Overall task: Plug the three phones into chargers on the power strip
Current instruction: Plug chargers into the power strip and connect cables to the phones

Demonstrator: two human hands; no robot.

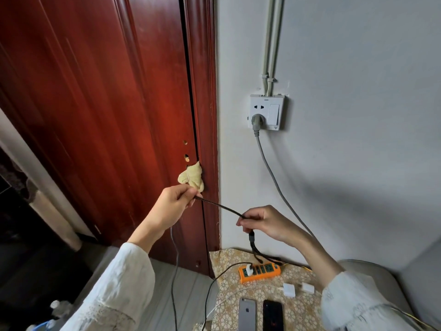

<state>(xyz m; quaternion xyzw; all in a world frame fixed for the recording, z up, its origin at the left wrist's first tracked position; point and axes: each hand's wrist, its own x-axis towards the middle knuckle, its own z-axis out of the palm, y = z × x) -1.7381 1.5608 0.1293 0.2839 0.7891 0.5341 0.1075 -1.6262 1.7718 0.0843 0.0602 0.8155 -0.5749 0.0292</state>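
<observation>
A black braided charging cable (222, 207) is stretched in the air between my hands. My left hand (173, 204) pinches one part of it near the door; the rest hangs down from that hand. My right hand (262, 223) grips the other part, whose several short connector ends dangle toward the orange power strip (260, 272). A white charger (249, 269) with a black cord sits in the strip's left socket. Two white charger plugs (289, 289) lie loose on the patterned cloth. A grey phone (247, 314) and a black phone (272, 315) lie face down at the bottom.
The strip's grey lead (274, 177) runs up to a wall socket (266, 112). A red wooden door (107, 115) with a yellow cloth (192, 177) stuffed in its lock hole stands left. A small table with patterned cloth (224, 259) holds everything. A grey cushion (372, 271) lies right.
</observation>
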